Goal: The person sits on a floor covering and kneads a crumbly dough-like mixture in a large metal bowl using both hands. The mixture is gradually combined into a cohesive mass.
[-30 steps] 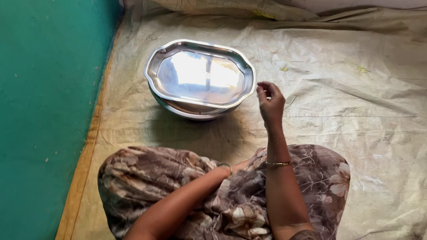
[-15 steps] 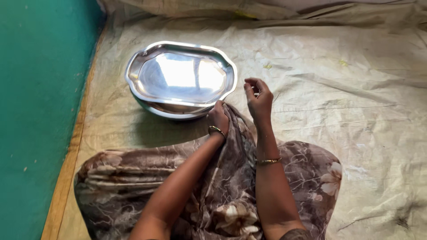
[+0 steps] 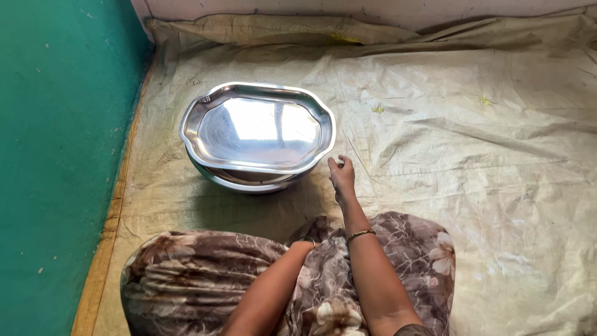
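While the person sits on the pale woven sheet [image 3: 472, 162], right hand [image 3: 342, 175] rests at 4 o'clock of the steel tray [image 3: 258, 127], just beside its rim, fingers curled loosely, nothing visibly held; tray lies atop a steel bowl [image 3: 249, 182]; left hand [image 3: 303, 245] buried in floral cloth [image 3: 186, 274], grip cannot be told; gold bangle [image 3: 360, 234] on right wrist; green floor [image 3: 56, 155] at 9 o'clock.
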